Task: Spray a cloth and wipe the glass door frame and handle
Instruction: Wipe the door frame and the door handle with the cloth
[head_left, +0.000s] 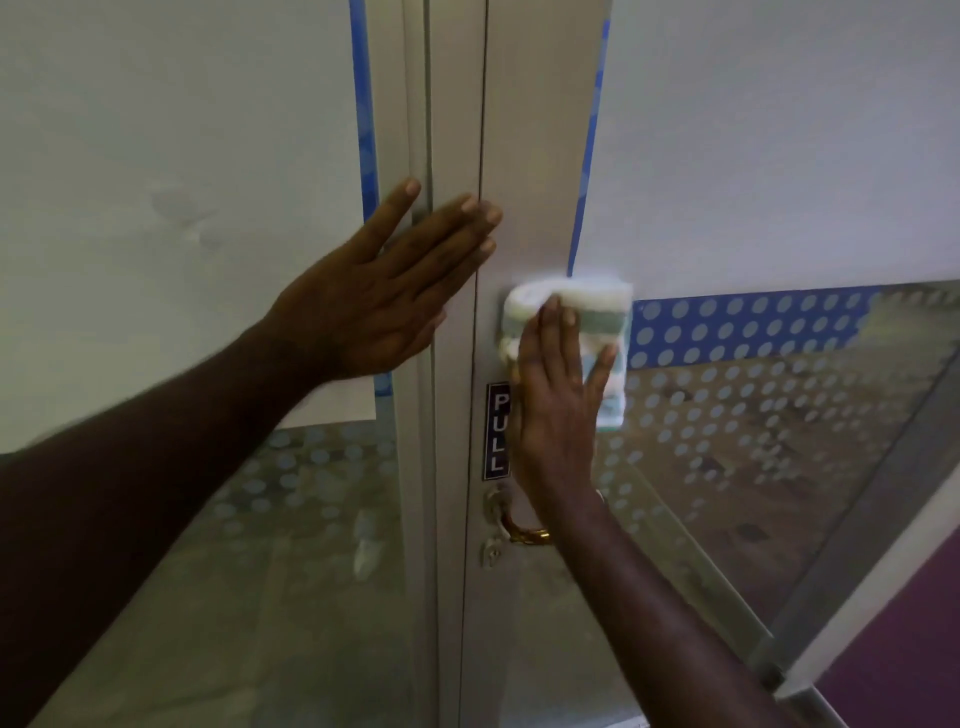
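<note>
Both hands lie flat on the door frame: left hand released (empty), right hand pressing the cloth above the PULL sign.

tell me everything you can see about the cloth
The cloth is a folded, soft-looking rag, white with pale green or teal stripes, a little blurred. It is pressed flat against the grey door frame, just above the dark PULL sign, with its right side reaching over the edge of the glass. The right hand covers its lower left part with an open palm and spread fingers, so that part is hidden. Its lower right corner hangs down beside the hand. The left hand does not touch it.
</note>
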